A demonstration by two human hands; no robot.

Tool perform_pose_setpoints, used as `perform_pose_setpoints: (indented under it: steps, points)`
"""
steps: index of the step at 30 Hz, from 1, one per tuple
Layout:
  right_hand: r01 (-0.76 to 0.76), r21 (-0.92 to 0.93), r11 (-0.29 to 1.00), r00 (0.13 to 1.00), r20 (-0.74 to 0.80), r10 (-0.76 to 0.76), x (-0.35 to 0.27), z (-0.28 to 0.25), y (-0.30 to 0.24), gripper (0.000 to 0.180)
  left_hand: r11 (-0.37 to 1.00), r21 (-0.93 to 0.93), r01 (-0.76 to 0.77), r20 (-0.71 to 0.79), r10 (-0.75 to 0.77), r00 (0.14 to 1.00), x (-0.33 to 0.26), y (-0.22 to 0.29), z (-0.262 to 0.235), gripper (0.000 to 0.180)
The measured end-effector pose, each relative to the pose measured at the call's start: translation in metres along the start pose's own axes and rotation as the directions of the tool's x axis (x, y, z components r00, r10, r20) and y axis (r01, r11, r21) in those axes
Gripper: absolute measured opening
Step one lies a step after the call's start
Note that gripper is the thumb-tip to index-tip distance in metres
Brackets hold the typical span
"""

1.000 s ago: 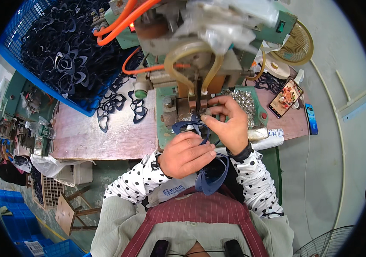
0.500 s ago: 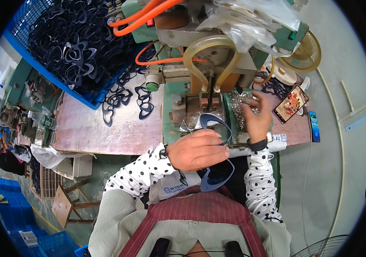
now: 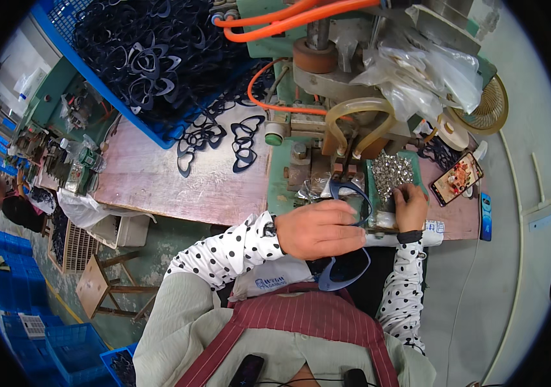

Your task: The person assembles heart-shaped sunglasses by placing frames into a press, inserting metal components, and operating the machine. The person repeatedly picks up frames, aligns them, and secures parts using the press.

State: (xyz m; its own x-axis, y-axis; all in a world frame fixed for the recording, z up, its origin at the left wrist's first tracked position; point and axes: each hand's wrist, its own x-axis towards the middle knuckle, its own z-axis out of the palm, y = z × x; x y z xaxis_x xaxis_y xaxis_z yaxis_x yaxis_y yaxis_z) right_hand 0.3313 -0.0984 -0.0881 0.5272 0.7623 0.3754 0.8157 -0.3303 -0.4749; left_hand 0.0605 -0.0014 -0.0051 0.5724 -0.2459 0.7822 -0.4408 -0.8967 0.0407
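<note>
My left hand (image 3: 320,230) is closed round the middle of a dark blue plastic spectacle front (image 3: 335,284). One of its rims sticks out beyond my fingers under the machine's press head; the other hangs toward my lap. My right hand (image 3: 411,208) is at the near edge of a pile of small silvery metal parts (image 3: 389,173), in a green tray beside the press. Its fingertips are drawn together; whether a part is between them is too small to make out.
The green press machine (image 3: 280,161) with orange air hoses stands ahead. Several dark frames (image 3: 244,151) lie on the pinkish table left of it, near a heaped blue basket (image 3: 143,138). To the right are a phone (image 3: 456,178) and a fan (image 3: 487,106).
My view has shifted, so the scene sits further right. My right hand has come nearer from over the metal parts, its spread fingers now drawn together. My left hand keeps the spectacle front.
</note>
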Motion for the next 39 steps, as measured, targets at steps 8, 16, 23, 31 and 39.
perform_pose_setpoints:
  steps: [8, 16, 23, 31, 39]
  points:
    - [-0.070, 0.329, 0.942, 0.988, -0.106, 0.111, -0.001, 0.003, -0.006, 0.011, 0.827, 0.446, 0.343, -0.306, -0.220, 0.926, -0.078, -0.049, -0.038, 0.030]
    - [0.026, 0.158, 0.987, 0.975, -0.220, 0.009, -0.003, 0.007, -0.007, 0.010, 0.054, 0.828, 0.559, -0.161, -0.931, 0.328, -0.192, -0.135, -0.044, 0.021]
    - [0.121, 0.088, 0.989, 0.965, -0.243, -0.096, -0.006, 0.004, -0.014, 0.009, 0.351, 0.752, 0.557, -0.124, -0.755, 0.644, -0.167, -0.094, -0.068, 0.019]
    - [0.026, 0.444, 0.896, 0.992, -0.124, 0.033, -0.004, 0.000, -0.048, 0.012, 0.393, 0.613, 0.685, -0.463, -0.524, 0.715, -0.101, -0.029, -0.069, 0.011]
    - [0.037, 0.675, 0.737, 0.989, -0.129, 0.069, 0.004, -0.035, -0.120, 0.005, 0.827, 0.482, 0.289, -0.145, -0.250, 0.957, -0.014, 0.021, -0.035, 0.033]
